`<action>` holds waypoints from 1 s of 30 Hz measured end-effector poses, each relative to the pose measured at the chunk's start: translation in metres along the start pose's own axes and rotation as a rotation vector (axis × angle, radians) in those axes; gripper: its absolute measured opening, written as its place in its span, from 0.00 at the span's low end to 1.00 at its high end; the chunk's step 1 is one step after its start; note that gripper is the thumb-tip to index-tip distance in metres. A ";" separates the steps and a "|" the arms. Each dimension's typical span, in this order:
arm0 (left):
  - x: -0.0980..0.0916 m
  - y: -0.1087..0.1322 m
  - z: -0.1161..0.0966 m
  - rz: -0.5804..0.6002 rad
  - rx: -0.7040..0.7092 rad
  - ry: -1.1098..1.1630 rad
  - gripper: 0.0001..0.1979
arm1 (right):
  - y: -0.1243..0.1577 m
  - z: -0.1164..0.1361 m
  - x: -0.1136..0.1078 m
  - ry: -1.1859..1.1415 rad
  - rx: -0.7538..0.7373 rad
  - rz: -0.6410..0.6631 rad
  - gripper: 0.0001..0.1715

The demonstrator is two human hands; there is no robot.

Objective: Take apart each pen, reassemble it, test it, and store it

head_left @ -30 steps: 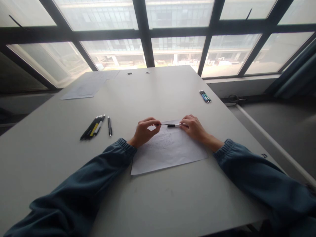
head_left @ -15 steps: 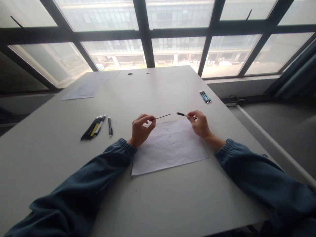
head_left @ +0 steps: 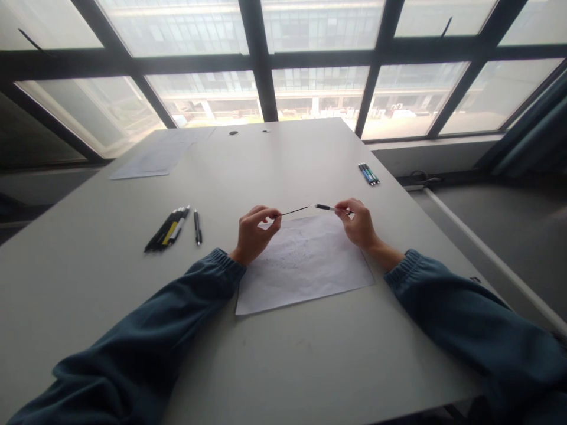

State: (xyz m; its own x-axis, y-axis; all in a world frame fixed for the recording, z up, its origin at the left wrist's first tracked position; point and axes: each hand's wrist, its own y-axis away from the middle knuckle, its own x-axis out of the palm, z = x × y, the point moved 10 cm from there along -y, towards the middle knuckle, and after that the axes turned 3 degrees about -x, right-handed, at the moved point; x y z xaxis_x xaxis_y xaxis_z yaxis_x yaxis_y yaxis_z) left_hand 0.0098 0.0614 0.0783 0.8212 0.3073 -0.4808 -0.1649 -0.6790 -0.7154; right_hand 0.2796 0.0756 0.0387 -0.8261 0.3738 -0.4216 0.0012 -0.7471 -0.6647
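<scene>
My left hand pinches a thin dark pen refill between thumb and fingertips, its pale tip pointing right. Across from it, my right hand is closed on a pen barrel with a black grip section facing left. The refill's tip lies very close to the barrel's end; whether they touch I cannot tell. Both are held above a scribbled white sheet of paper on the table.
Left of the paper lie a row of black, yellow and white pens and a single black pen. Several blue and green pens lie near the right edge. More paper sheets rest at the far left of the white table.
The refill and the pen barrel have come slightly closer together. The left hand shifted a little right, while the right hand's barrel moved slightly left and down.
</scene>
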 end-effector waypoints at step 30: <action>0.020 0.004 -0.009 0.182 0.080 0.051 0.03 | 0.011 0.054 0.016 0.229 -0.261 0.179 0.08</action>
State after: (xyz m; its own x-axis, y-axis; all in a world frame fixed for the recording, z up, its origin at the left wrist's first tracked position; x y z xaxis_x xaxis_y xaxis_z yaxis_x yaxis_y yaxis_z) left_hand 0.0308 0.0592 0.0706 0.8000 0.1492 -0.5812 -0.3541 -0.6646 -0.6580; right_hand 0.2359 0.0435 0.0574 -0.6524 0.3854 -0.6525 0.3015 -0.6580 -0.6901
